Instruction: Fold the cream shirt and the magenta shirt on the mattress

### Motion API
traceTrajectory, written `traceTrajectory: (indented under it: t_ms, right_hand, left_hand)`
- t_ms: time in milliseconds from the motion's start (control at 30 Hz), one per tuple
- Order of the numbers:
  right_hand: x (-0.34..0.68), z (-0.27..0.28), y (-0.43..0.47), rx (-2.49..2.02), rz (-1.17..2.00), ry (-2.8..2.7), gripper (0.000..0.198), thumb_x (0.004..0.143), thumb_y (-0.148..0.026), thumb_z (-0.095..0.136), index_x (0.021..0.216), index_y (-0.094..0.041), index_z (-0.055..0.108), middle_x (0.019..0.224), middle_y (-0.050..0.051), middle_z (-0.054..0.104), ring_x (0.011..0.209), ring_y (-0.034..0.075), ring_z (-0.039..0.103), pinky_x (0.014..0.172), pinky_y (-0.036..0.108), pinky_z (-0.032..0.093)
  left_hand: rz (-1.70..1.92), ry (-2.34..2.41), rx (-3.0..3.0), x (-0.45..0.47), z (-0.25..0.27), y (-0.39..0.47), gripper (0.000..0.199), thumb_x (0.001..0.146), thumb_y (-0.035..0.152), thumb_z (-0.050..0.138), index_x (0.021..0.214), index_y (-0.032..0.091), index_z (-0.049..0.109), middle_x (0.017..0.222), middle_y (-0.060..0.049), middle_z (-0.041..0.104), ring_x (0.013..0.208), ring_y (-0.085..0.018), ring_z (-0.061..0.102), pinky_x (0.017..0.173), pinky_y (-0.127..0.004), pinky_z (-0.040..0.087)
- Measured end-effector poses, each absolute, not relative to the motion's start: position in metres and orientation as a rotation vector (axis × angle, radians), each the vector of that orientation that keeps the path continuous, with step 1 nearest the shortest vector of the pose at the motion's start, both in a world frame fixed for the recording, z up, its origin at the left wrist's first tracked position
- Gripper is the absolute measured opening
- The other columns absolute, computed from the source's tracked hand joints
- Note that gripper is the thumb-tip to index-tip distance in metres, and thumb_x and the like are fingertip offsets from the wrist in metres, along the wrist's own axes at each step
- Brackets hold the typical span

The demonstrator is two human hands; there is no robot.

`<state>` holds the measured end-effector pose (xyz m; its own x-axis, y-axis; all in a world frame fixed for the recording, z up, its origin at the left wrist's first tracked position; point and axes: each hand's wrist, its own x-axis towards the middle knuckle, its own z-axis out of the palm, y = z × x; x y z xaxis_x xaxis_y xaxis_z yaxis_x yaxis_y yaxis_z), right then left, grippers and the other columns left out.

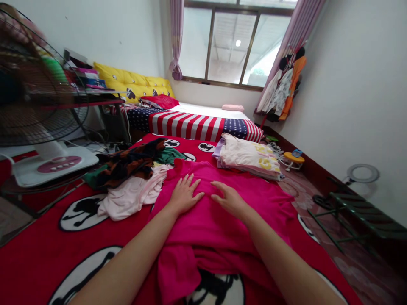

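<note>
Lowest in the frame lay the red blanket (32,271), whose soft surface probably helped hold fabric in place. The pink garment (206,231) was spread over it from bottom centre to the middle, rumpled along its lower edge. Near the frame's centre the left hand (184,195) rested on it, palm down and fingers parted, gripping nothing; such broad contact likely pressed the fabric level. Just to its right, the right hand (230,200) was also open, fingers slightly bent, thumb apart, pinching no fabric; whether it touched the garment or hung just above could not be told. Left of centre, a pale cloth (133,197) and dark clothes (133,159) lay heaped beside the garment, seemingly out of both arms' way. Right of centre, past the garment, lay a folded stack (244,152), laid flat presumably to preserve its folds. A fan (66,163) stood at left. Farthest, at upper centre, a bed (190,125) stood below the window (233,46).
</note>
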<state>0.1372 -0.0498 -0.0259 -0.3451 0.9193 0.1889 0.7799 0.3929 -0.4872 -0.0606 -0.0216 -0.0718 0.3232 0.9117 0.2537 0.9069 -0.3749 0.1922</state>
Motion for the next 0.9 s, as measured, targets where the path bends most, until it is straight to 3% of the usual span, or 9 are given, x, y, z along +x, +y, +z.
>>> traceTrajectory:
  t_ms: [167, 300, 400, 600, 767, 900]
  right_hand:
    - [0.118, -0.059, -0.028, -1.577, 0.343, -2.170, 0.044, 0.089, -0.028, 0.050, 0.132, -0.021, 0.051, 0.147, 0.010, 0.039, 0.139, 0.027, 0.029, 0.110, 0.060, 0.016]
    - [0.127, -0.065, -0.028, -1.543, 0.317, -2.185, 0.042, 0.089, -0.032, 0.050, 0.130, -0.022, 0.053, 0.147, 0.009, 0.040, 0.139, 0.025, 0.029, 0.111, 0.057, 0.017]
    - [0.128, -0.064, -0.029, -1.539, 0.325, -2.168, 0.041, 0.088, -0.030, 0.052, 0.129, -0.022, 0.055, 0.146, 0.009, 0.042, 0.138, 0.025, 0.031, 0.111, 0.057, 0.018]
    - [0.126, -0.062, -0.030, -1.536, 0.337, -2.150, 0.041, 0.087, -0.029, 0.053, 0.127, -0.020, 0.056, 0.145, 0.008, 0.044, 0.137, 0.025, 0.032, 0.111, 0.056, 0.018]
    - [0.128, -0.064, -0.030, -1.515, 0.352, -2.132, 0.040, 0.087, -0.028, 0.053, 0.126, -0.021, 0.057, 0.145, 0.007, 0.044, 0.137, 0.024, 0.032, 0.111, 0.055, 0.018]
    - [0.128, -0.065, -0.029, -1.499, 0.358, -2.107, 0.039, 0.086, -0.028, 0.054, 0.125, -0.021, 0.058, 0.144, 0.006, 0.045, 0.137, 0.024, 0.033, 0.112, 0.054, 0.017]
  left_hand:
    - [0.730, 1.758, 2.373, -0.066, -0.071, -0.014, 0.057, 0.088, 0.039, 0.049, 0.138, 0.012, 0.042, 0.146, -0.013, 0.040, 0.136, -0.022, 0.035, 0.113, -0.037, 0.029]
    - [1.151, 1.965, 2.108, -0.080, -0.065, -0.004, 0.057, 0.084, 0.026, 0.052, 0.139, 0.012, 0.039, 0.148, -0.017, 0.035, 0.136, -0.024, 0.036, 0.108, -0.037, 0.037]
    - [1.255, 2.157, 1.991, -0.100, -0.057, 0.002, 0.062, 0.081, 0.024, 0.057, 0.139, 0.011, 0.038, 0.149, -0.020, 0.029, 0.135, -0.030, 0.035, 0.106, -0.042, 0.039]
    - [0.937, 2.341, 1.960, -0.127, -0.039, 0.003, 0.062, 0.081, 0.026, 0.059, 0.137, 0.009, 0.040, 0.126, -0.018, 0.054, 0.109, -0.028, 0.058, 0.093, -0.036, 0.048]
    - [0.680, 2.503, 2.034, -0.118, -0.021, 0.003, 0.051, 0.084, 0.035, 0.053, 0.131, 0.014, 0.049, 0.117, -0.016, 0.058, 0.101, -0.030, 0.059, 0.078, -0.036, 0.051]
    - [0.611, 2.521, 2.288, -0.111, -0.009, 0.021, 0.047, 0.082, 0.031, 0.056, 0.127, 0.016, 0.053, 0.115, -0.014, 0.058, 0.108, -0.031, 0.051, 0.079, -0.036, 0.048]
